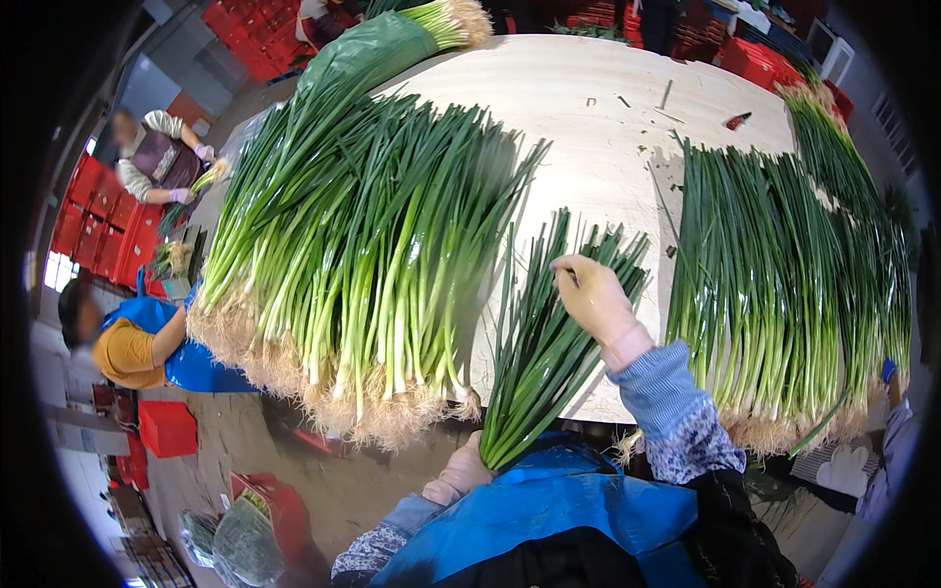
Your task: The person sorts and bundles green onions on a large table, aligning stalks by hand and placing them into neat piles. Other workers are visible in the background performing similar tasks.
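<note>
My gloved left hand (463, 470) grips a bunch of green onions (540, 367) low on its stalks, close against my blue apron (544, 492). The bunch's dark leaves fan upward over the table edge, and its root end is hidden. Over the right side of those leaves is my gloved right hand (597, 305), with fingers curled and thumb near the fingertips. Whether a leaf is pinched there cannot be made out. To the left lies a thick row of green onions (367, 272), roots toward me. Another row of green onions (764, 294) lies to the right.
The pale wooden table (588, 147) carries leaf scraps and a small red-and-black tool (737, 121). A green-wrapped bundle (382, 51) lies at the far left. Co-workers (158, 158) stand at left; another's sleeve (893, 448) shows at right. Red crates (110, 213) are stacked beyond.
</note>
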